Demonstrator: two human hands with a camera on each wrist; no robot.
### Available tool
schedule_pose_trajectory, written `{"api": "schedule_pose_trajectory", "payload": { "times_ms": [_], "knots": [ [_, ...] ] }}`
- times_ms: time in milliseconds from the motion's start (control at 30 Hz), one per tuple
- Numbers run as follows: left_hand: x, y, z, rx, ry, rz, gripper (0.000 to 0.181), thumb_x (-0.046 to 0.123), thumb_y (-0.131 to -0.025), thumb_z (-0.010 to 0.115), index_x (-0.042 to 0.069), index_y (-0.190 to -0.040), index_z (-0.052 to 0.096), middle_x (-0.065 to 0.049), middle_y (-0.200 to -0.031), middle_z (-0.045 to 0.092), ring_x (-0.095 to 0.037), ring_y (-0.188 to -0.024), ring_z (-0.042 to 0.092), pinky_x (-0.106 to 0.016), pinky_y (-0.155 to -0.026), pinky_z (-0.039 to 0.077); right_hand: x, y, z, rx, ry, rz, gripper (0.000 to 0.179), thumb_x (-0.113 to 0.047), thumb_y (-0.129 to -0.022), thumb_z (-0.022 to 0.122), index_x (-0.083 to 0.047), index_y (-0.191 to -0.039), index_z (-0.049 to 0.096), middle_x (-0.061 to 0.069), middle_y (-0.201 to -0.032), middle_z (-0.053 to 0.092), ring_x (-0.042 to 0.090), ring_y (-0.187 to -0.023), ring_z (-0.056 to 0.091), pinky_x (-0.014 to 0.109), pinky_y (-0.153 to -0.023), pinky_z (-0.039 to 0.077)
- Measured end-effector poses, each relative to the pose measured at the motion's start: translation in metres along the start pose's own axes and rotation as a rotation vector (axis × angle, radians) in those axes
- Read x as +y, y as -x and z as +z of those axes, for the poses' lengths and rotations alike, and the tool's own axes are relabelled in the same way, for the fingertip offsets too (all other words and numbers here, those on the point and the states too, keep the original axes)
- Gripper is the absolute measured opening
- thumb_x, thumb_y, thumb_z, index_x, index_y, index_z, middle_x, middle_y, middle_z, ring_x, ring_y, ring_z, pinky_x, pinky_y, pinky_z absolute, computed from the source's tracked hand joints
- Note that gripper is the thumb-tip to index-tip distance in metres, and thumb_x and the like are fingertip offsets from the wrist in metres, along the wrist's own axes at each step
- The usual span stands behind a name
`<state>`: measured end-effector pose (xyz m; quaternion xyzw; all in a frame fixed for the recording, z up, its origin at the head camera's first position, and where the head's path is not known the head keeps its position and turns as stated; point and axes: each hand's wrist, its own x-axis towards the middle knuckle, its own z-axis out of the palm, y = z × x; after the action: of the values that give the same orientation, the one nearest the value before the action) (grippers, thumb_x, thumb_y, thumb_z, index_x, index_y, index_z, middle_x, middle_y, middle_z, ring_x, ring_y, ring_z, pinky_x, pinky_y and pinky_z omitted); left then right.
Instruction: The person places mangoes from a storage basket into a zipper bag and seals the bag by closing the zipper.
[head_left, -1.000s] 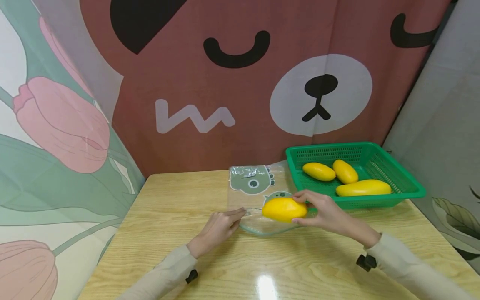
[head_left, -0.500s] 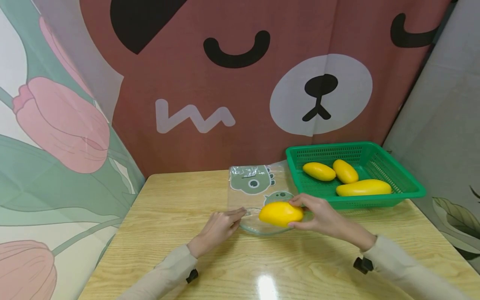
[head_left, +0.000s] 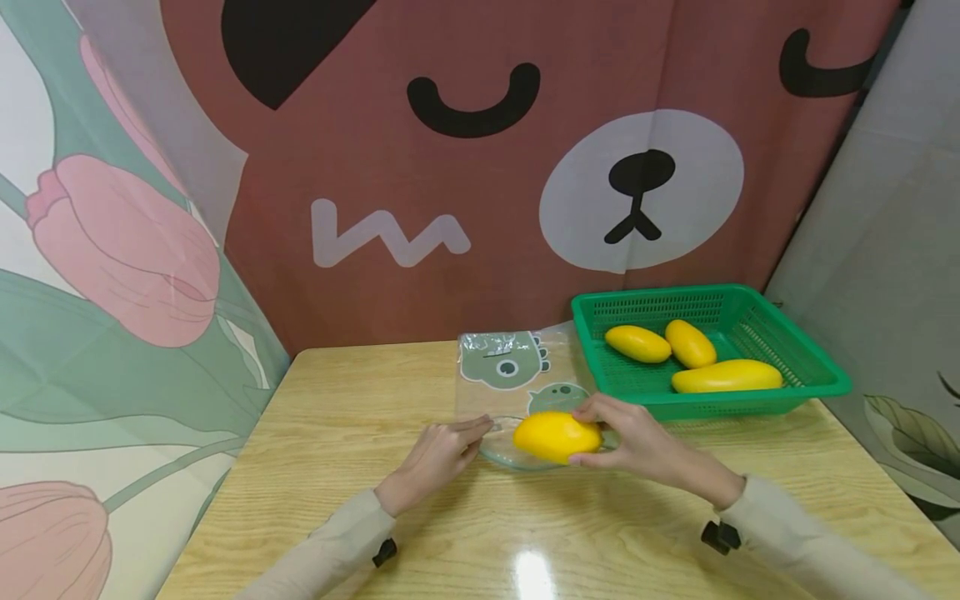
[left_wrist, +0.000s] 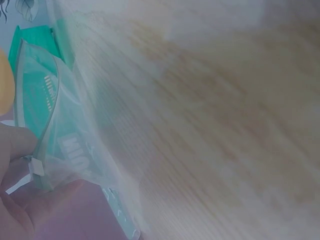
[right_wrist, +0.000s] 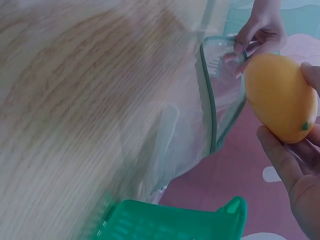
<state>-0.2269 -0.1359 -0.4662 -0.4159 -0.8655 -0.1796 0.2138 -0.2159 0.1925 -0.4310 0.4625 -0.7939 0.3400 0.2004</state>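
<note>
My right hand [head_left: 648, 446] grips a yellow mango [head_left: 557, 437] by its right end, thumb below and fingers above. The mango overlaps the near, open end of a clear zip bag [head_left: 498, 362] with green dinosaur prints, which lies on the table. With fingertips and thumb, my left hand [head_left: 437, 460] pinches the left corner of the bag's mouth. In the left wrist view, a small white zip slider [left_wrist: 36, 166] shows right at those fingers. From the right wrist, the bag's green-edged mouth [right_wrist: 212, 100] gapes open, with the mango [right_wrist: 280, 97] just outside it.
A green plastic basket [head_left: 813, 375] stands at the back right, close beside the bag. Inside it lie three more mangoes, one of them the long front mango [head_left: 727, 377]. The wooden table [head_left: 360, 392] backs onto a brown bear-print curtain [head_left: 405, 300].
My right hand has brought the mango a little left and toward me, over the bag's mouth. The left hand keeps its hold on the bag's corner.
</note>
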Motion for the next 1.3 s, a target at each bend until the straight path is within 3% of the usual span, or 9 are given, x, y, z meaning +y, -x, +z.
{"api": "schedule_pose_trajectory", "payload": {
  "times_ms": [267, 500, 967, 1167, 1300],
  "knots": [
    [0.0, 0.0, 0.0, -0.007, 0.002, -0.007, 0.033, -0.004, -0.086, 0.071, 0.003, -0.118, 0.072, -0.012, -0.118, 0.07, 0.006, -0.044, 0.013, -0.009, -0.039, 0.018, -0.004, -0.001, 0.004, 0.027, 0.0, -0.05, 0.043, -0.032, -0.079, 0.084, -0.005, -0.107, 0.065, 0.003, -0.105, 0.065, 0.012, -0.083, 0.061, 0.014, -0.071, 0.052],
    [-0.001, 0.001, 0.001, -0.013, -0.001, -0.01, 0.033, -0.003, -0.086, 0.07, 0.003, -0.119, 0.072, -0.011, -0.119, 0.07, 0.005, -0.043, 0.018, -0.008, -0.039, 0.018, -0.007, -0.001, 0.008, 0.02, 0.024, -0.032, 0.043, -0.038, -0.079, 0.083, -0.007, -0.102, 0.064, -0.001, -0.1, 0.063, 0.007, -0.077, 0.056, 0.017, -0.063, 0.052],
    [-0.001, 0.001, 0.002, -0.005, -0.002, -0.005, 0.034, -0.004, -0.085, 0.071, 0.004, -0.119, 0.072, -0.011, -0.119, 0.07, 0.007, -0.045, 0.014, -0.009, -0.039, 0.019, -0.015, 0.0, 0.025, 0.071, 0.17, -0.048, 0.046, -0.046, -0.076, 0.083, -0.007, -0.091, 0.063, 0.0, -0.091, 0.064, 0.009, -0.073, 0.06, 0.013, -0.064, 0.051],
    [-0.001, 0.001, 0.001, -0.007, 0.003, -0.008, 0.034, -0.004, -0.085, 0.072, 0.004, -0.118, 0.072, -0.011, -0.119, 0.07, 0.006, -0.044, 0.019, -0.008, -0.039, 0.02, -0.02, -0.003, 0.031, 0.09, 0.233, -0.092, 0.047, -0.049, -0.078, 0.08, -0.007, -0.091, 0.063, 0.0, -0.087, 0.062, 0.007, -0.067, 0.054, 0.01, -0.056, 0.047],
    [0.0, 0.0, 0.001, -0.011, 0.004, -0.004, 0.034, -0.002, -0.085, 0.073, 0.004, -0.118, 0.072, -0.011, -0.118, 0.07, 0.005, -0.044, 0.029, -0.007, -0.04, 0.021, -0.021, -0.004, 0.035, 0.092, 0.275, -0.11, 0.049, -0.053, -0.08, 0.076, -0.007, -0.09, 0.063, -0.002, -0.085, 0.06, 0.004, -0.064, 0.05, 0.007, -0.054, 0.041]
  ]
}}
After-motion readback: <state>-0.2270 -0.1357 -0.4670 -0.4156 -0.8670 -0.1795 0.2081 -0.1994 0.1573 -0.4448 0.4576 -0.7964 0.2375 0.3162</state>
